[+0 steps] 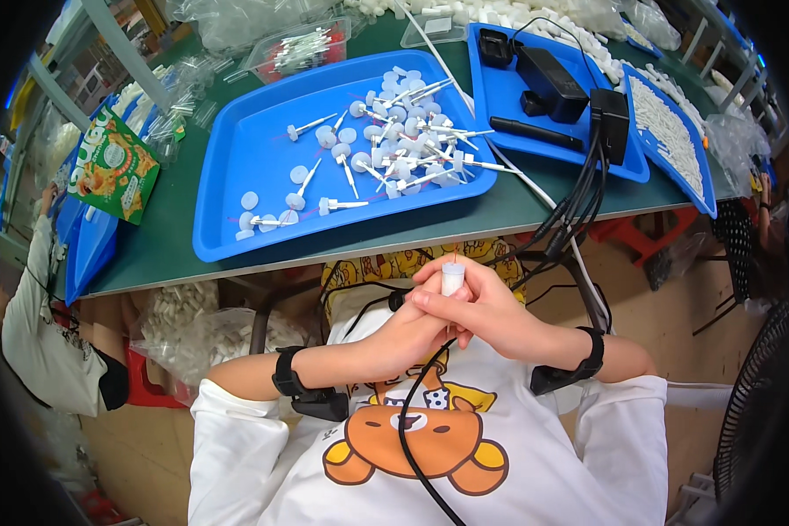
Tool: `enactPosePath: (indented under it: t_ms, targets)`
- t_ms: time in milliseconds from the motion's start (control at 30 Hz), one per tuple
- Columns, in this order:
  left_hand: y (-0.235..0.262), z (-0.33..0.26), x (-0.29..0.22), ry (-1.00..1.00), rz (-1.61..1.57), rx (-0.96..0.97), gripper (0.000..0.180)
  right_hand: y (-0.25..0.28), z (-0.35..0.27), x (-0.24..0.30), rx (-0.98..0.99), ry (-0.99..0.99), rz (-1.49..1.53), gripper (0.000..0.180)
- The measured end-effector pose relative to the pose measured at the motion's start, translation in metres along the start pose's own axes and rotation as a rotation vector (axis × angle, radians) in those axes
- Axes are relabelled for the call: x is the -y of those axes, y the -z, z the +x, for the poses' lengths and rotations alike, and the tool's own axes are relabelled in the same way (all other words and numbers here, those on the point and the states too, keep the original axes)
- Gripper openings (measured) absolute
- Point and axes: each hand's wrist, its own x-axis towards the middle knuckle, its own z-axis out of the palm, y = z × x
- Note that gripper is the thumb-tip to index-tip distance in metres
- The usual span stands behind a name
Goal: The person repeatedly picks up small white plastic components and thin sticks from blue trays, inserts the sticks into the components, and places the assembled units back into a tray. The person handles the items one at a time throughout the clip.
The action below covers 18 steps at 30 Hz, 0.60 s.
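Head view; looks steeply down, close.

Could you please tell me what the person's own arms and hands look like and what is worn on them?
Both hands, left hand and right hand, are bare, without gloves. White sleeves are pushed up past the elbows. Each wrist carries a black band with a black box-like unit attached. A black cable hangs between the forearms.

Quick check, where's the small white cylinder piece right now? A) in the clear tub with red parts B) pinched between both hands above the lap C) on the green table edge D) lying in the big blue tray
B: the small white cylinder piece sits upright between the fingertips of the left hand and the right hand, held near the body, short of the green table.
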Motion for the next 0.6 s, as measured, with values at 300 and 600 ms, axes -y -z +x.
enactPosePath:
  t_ms: [300,600]
  targets:
    - [0.009,0.008,0.006,-0.056,-0.181,-0.027,0.016,0.003,0.012,0.002,0.014,-0.083,0.069,0.036]
    - [0.005,0.006,0.001,-0.063,-0.162,-0.072,0.018,-0.005,0.013,-0.008,-0.06,-0.022,0.067,0.037]
